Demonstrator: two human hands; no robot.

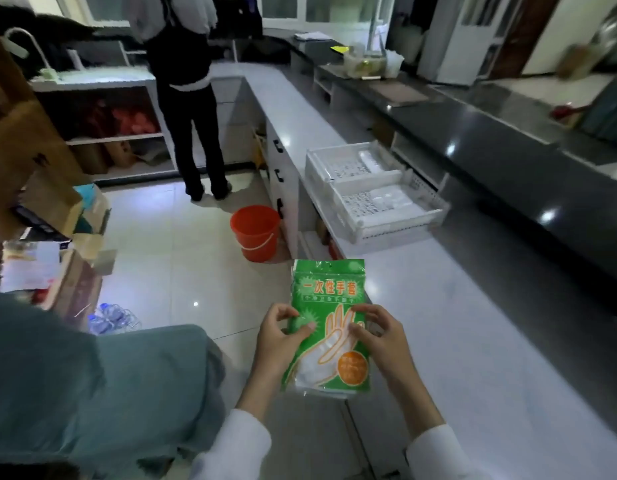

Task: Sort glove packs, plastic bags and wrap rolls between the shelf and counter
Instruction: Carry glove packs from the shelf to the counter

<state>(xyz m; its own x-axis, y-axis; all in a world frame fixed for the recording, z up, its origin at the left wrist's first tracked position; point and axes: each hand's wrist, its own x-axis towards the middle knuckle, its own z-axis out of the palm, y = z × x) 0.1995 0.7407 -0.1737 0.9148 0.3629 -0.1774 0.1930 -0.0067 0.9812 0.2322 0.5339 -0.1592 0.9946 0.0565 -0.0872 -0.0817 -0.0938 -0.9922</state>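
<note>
- One green glove pack is held upright in the air over the near edge of the white counter, between two hands; its lower part is clear and shows white gloves, but the small print is too blurred to read.
- The left hand grips the pack's left edge, thumb on the front face; the fingers behind the pack are hidden.
- The right hand grips the pack's right edge, thumb on the front, fingers curled above it. The two hands are apart, one on each side of the pack.
- Two white sleeve cuffs are cut off by the bottom edge.
- Beyond the pack, on the counter, stands one white shelf rack with two perforated tiers; pale bundles lie on each tier, but what they are cannot be made out.
- Left of the counter, on the floor, sits one orange bucket; its inside is not visible.
- Farther off, past the bucket, one person stands with their back turned, their head cut off by the top edge.
</note>
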